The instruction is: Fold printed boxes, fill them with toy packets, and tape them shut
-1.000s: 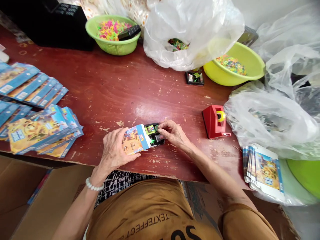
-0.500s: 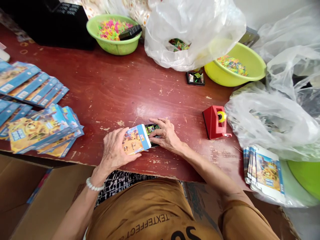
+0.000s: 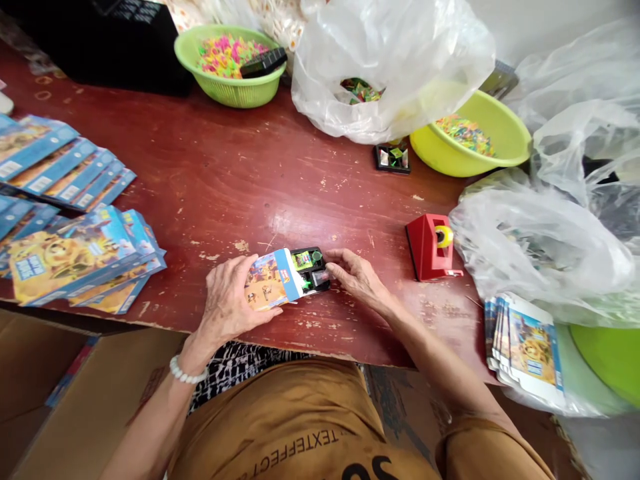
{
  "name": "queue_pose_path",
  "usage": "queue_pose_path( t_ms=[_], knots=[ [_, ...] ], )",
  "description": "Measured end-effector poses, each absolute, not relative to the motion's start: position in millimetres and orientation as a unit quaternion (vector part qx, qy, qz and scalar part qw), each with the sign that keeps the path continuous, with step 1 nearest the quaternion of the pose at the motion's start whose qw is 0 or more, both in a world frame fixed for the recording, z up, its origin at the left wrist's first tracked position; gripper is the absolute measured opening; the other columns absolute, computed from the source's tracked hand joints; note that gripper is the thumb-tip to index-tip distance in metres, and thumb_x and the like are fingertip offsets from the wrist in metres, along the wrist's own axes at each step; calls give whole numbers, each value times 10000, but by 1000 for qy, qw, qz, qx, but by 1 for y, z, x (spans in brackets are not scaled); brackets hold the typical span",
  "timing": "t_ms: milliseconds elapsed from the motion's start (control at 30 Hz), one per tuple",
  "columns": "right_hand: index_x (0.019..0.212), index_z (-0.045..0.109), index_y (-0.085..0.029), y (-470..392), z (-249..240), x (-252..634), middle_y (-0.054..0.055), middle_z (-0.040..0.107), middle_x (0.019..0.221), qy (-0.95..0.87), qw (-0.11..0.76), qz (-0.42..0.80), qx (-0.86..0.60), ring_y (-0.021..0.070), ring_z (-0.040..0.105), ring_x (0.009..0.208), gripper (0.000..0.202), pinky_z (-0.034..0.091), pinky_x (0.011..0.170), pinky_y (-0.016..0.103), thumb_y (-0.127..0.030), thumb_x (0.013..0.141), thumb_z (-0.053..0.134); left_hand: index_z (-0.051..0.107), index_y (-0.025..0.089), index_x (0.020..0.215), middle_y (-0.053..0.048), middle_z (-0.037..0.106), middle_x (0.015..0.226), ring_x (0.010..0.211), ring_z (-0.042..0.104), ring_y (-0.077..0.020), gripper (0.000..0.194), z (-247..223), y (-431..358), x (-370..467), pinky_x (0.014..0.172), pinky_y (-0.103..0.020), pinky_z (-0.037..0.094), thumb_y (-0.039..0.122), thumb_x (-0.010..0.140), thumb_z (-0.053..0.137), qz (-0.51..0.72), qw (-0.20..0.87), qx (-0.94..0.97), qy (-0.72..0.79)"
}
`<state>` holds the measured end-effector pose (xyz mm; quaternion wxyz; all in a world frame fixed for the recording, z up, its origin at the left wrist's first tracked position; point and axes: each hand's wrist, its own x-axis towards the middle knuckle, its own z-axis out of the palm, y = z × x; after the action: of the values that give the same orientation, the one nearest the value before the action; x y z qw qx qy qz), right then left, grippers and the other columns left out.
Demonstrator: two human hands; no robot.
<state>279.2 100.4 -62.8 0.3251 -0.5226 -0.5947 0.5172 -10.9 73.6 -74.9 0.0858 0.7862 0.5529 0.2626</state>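
Currently, one carton [image 3: 271, 281] in left hand [image 3: 231, 293], one tray [image 3: 311, 269] partly inside.

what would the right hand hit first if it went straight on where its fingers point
The black tray, whose end lies against or just short of the right hand; contact is hard to tell at this depth.

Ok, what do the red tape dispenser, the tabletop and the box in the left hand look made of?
Tape dispenser: probably hard plastic, smooth and evenly red. Tabletop: likely painted or varnished wood, glossy, with pale chips. Box: apparently thin card, smooth and printed, white at its open end.
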Motion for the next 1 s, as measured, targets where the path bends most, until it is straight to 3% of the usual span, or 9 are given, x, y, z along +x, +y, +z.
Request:
queue_pose_path(
  t_ms=[267,467,700,1000],
  knots=[
    [1160,507,-231,90,-59,268,23,714,976,-476,333,611,-537,164,664,799,545,513,638,271,-476,787,818,470,234,1398,-174,646,1283,1137,624,-414,966,-74,74,-14,971,-577,491,499,563,876,271,77,790,544],
    [1071,501,-257,90,-56,258,-48,636,851,-391,388,646,-528,109,596,647,569,405,457,190,-404,674,881,467,239,1403,-172,646,1282,1142,623,-422,974,-73,74,-12,980,-590,485,492,559,881,268,85,788,548],
    [933,467,-263,83,-53,247,-104,553,708,-378,428,659,-490,67,496,514,516,402,407,172,-420,676,887,459,236,1415,-187,636,1304,1152,621,-430,1004,-74,75,-19,976,-589,494,488,543,888,253,88,795,544],
    [868,553,-240,79,-36,238,-86,617,695,-396,385,692,-465,59,516,494,464,422,422,173,-423,662,927,437,234,1433,-182,629,1296,1184,615,-422,1045,-69,70,-6,1016,-583,483,475,534,910,264,92,818,503]
  ],
)
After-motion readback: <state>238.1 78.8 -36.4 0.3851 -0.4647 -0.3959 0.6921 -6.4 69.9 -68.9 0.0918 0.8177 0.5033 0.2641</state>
